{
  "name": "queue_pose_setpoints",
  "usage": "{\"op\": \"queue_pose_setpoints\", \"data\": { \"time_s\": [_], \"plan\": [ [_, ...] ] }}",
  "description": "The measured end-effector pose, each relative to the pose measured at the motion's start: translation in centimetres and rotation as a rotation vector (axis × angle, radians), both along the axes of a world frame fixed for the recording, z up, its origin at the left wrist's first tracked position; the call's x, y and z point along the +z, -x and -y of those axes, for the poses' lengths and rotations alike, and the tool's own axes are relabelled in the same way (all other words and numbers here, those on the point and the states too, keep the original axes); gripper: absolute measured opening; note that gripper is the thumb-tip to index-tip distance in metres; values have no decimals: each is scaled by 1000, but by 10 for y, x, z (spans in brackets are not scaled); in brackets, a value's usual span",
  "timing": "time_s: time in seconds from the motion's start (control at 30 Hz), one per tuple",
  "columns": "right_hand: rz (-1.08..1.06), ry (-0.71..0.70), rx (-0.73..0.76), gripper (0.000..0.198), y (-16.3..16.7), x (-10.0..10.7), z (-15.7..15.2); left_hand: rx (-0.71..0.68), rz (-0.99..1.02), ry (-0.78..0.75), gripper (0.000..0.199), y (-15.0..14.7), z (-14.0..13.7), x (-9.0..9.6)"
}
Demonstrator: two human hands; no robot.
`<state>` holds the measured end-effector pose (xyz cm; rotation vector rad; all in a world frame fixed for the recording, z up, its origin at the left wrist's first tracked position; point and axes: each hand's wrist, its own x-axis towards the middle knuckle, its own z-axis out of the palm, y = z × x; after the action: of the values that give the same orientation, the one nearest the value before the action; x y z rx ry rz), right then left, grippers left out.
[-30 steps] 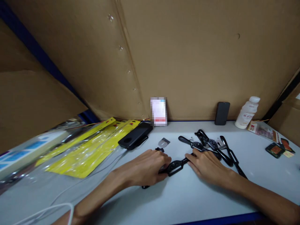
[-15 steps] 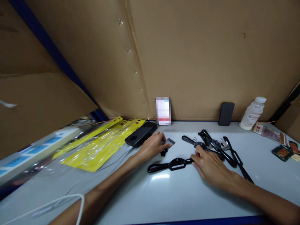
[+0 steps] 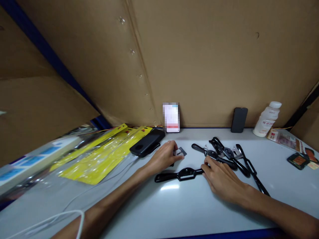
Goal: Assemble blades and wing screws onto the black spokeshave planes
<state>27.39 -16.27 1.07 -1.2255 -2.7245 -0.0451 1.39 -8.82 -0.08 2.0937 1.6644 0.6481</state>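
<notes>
A black metal spokeshave (image 3: 186,172) lies crosswise in front of me. My right hand (image 3: 219,177) is closed, with its fingers wrapped over the right handle. Farther left, my left hand (image 3: 165,156) is low over the table, thumb and fingers apart. Around the near end of a flat grey blade (image 3: 182,151) are the left fingertips; I see no firm grip on it. Under that hand a small black part (image 3: 171,165) is mostly hidden. Beyond my right hand, several more black spokeshaves (image 3: 228,153) lie in an overlapping group with metal blades among them.
Yellow-backed plastic packages (image 3: 99,162) and a black device (image 3: 147,143) with a cable lie at left, beside a white power strip (image 3: 37,159). Against the cardboard wall stand a lit phone (image 3: 171,118), a dark phone (image 3: 239,120) and a white bottle (image 3: 267,119).
The left hand has shifted slightly over the small black part, covering more of it, and its thumb reaches farther out. The right hand stays at the handle. The view has moved slightly.
</notes>
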Motion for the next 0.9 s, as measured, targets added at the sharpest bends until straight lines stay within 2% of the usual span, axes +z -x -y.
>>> {"op": "queue_pose_setpoints", "data": {
  "time_s": [0.2, 0.3, 0.37, 0.57, 0.67, 0.8, 0.9],
  "plan": [
    [-2, -17, 12, 24, -1, -2, -1, -33, 320, 69, 39, -1, -6, -4],
    [-4, -22, 20, 24, -2, -3, -2, -75, 457, 119, 24, 0, -7, 3],
    [-9, -26, 23, 25, -2, -4, -3, -97, 524, 148, 22, 1, -6, 8],
    [-6, -26, 20, 24, -2, -4, -2, -75, 638, 161, 23, -1, 5, 21],
    [-8, -21, 20, 22, -3, -3, -2, -81, 704, 229, 28, -4, 11, 26],
    [-7, 2, 10, 22, -3, -2, -2, -144, 840, 363, 31, -8, 16, 31],
    [27, 13, -2, 26, -2, -2, 0, -229, 809, 355, 29, -8, 18, 31]
  ]
}}
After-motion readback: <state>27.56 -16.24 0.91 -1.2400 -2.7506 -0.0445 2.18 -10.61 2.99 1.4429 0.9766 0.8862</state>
